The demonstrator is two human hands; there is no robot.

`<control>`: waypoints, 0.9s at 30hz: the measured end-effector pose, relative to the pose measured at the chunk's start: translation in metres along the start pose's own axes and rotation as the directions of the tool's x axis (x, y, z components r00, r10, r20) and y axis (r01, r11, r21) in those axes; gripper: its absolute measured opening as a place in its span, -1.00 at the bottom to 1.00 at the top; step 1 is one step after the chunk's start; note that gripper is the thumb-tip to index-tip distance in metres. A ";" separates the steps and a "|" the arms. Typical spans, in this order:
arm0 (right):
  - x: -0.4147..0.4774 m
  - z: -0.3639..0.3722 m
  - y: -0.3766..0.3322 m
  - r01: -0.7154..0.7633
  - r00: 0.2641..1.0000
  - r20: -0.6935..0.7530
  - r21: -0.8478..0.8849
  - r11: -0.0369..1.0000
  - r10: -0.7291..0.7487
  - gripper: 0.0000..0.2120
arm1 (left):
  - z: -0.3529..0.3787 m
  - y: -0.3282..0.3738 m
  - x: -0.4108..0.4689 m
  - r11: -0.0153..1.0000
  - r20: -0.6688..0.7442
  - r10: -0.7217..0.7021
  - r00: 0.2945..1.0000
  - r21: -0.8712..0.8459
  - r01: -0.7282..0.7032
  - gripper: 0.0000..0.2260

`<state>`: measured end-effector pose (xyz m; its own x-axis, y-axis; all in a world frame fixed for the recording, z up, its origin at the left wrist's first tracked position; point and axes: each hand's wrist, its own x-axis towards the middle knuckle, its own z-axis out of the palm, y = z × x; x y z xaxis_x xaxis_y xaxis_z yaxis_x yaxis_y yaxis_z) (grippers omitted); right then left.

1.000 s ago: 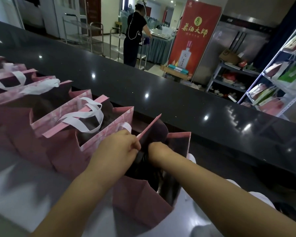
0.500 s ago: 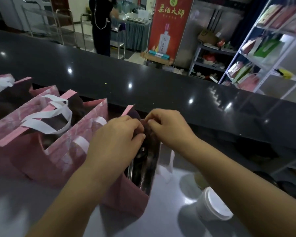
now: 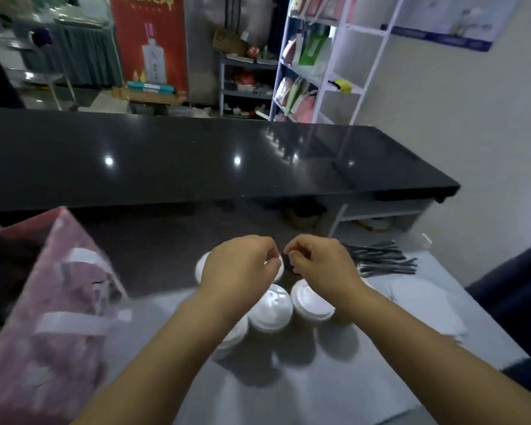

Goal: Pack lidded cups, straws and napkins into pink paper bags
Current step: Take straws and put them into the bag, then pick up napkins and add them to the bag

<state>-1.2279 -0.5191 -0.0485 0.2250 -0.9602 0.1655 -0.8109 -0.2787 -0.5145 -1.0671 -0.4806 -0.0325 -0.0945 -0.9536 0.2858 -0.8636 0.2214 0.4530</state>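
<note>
Both of my hands hover close together above a group of white-lidded cups (image 3: 270,308) on the grey worktop. My left hand (image 3: 239,266) and my right hand (image 3: 321,265) have loosely curled fingers, and I see nothing held in either. One cup (image 3: 311,300) stands just below my right wrist, and another (image 3: 232,332) is partly hidden under my left forearm. A blurred pink paper bag (image 3: 59,302) with white handles stands at the left. Black straws (image 3: 380,259) lie in a pile to the right, with white napkins (image 3: 426,311) in front of them.
A raised glossy black counter (image 3: 196,161) runs across behind the worktop. Beyond it are a red banner (image 3: 149,41) and white shelves (image 3: 325,72) with bags. A dark blue edge (image 3: 509,286) borders the worktop at the right.
My hands have let go of the pink bag's rim and moved right, over the cups. The view swung right, so the row of bags is nearly out of frame.
</note>
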 end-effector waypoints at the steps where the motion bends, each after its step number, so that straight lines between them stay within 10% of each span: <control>1: -0.005 -0.011 0.025 -0.038 0.999 -0.009 -0.040 0.998 0.038 -0.88 | 0.018 0.017 0.008 1.000 0.026 0.020 0.999 -0.003 -0.020 -0.89; 12: -0.068 -0.084 0.290 -0.329 0.909 0.119 -0.381 0.864 0.399 -0.77 | 0.184 0.157 0.060 0.990 0.219 0.133 0.967 -0.076 -0.119 -0.76; 17: -0.081 -0.075 0.343 -0.190 0.904 0.289 -0.385 0.903 0.314 -0.58 | 0.226 0.195 0.066 0.988 0.252 0.148 0.957 -0.076 -0.132 -0.74; 27: -0.081 -0.067 0.376 -0.212 0.953 0.177 -0.190 0.959 0.245 -0.80 | 0.288 0.203 0.067 0.998 0.469 0.057 0.881 0.008 -0.068 -0.76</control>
<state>-1.5869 -0.5449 -0.1992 0.1112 -0.9868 -0.1177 -0.9276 -0.0605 -0.3686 -1.3909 -0.5579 -0.1647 -0.3646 -0.9236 -0.1188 -0.8590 0.2843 0.4258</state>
